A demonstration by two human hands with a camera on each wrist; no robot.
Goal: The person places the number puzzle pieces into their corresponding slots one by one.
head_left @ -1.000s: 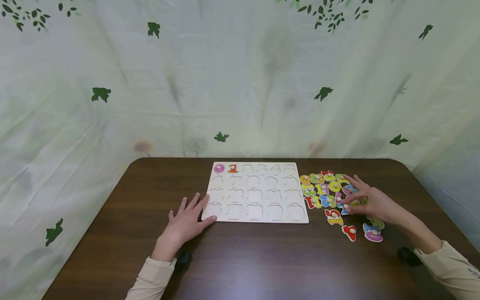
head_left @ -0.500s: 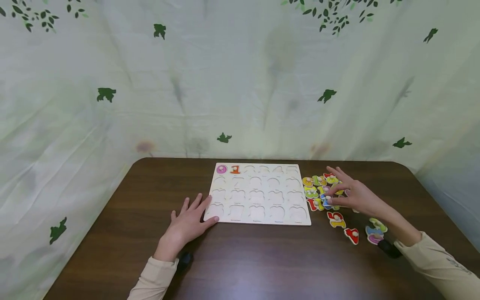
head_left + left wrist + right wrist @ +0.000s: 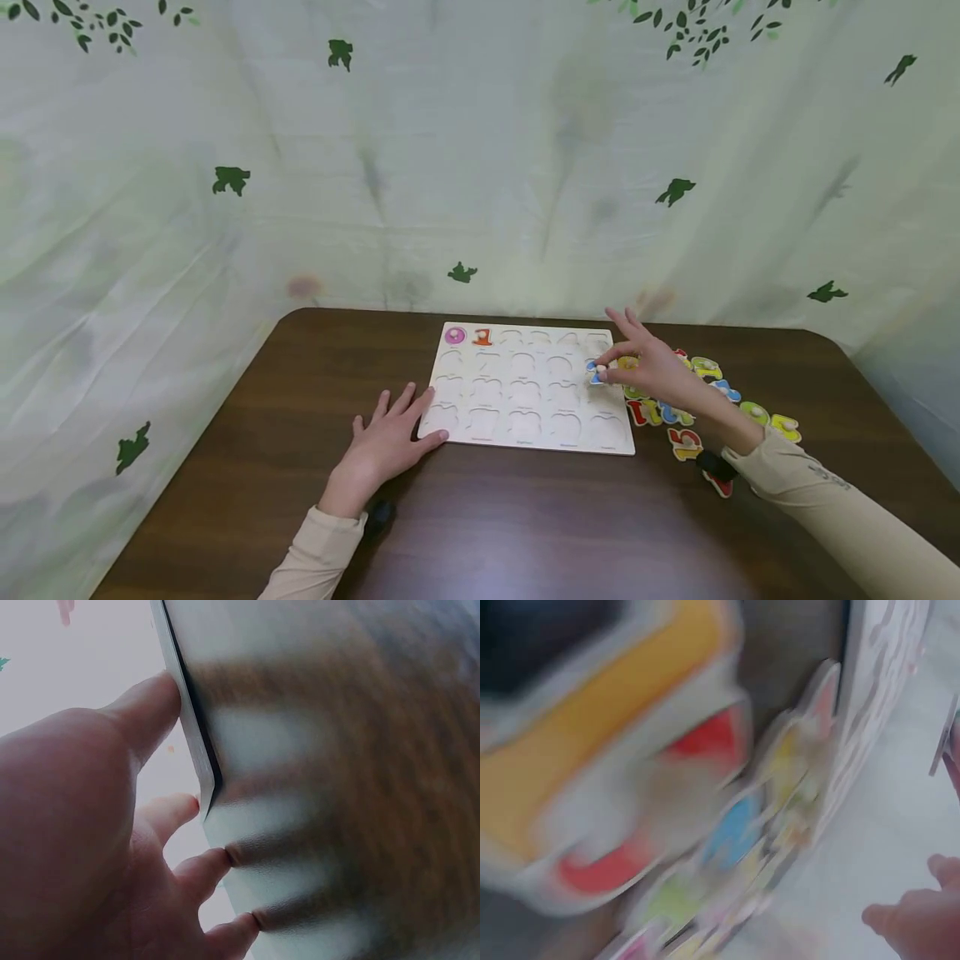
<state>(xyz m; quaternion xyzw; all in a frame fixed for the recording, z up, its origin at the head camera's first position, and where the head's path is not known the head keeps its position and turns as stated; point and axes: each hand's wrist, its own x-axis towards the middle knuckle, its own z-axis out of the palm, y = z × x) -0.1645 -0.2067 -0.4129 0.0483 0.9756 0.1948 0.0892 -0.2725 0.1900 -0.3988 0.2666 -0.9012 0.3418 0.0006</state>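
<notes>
A: What carries it all?
B: The desk (image 3: pixel 555 533), with a white board (image 3: pixel 506 402) on it.
A: The hands?
B: The left hand (image 3: pixel 386 450), fingers spread, rests at the board's eight o'clock corner. The right hand (image 3: pixel 652 367), at three o'clock, is nearer the blue piece (image 3: pixel 592 366) and pinches it.
A: Which way does that lie?
B: Toward nine o'clock from the fingertips, over the board's right side; the filled-in orange one (image 3: pixel 482 337) sits at ten o'clock from it.
A: Long axis?
B: Can't tell, fingers cover much. It's bright blue with a small white knob (image 3: pixel 602 369).
</notes>
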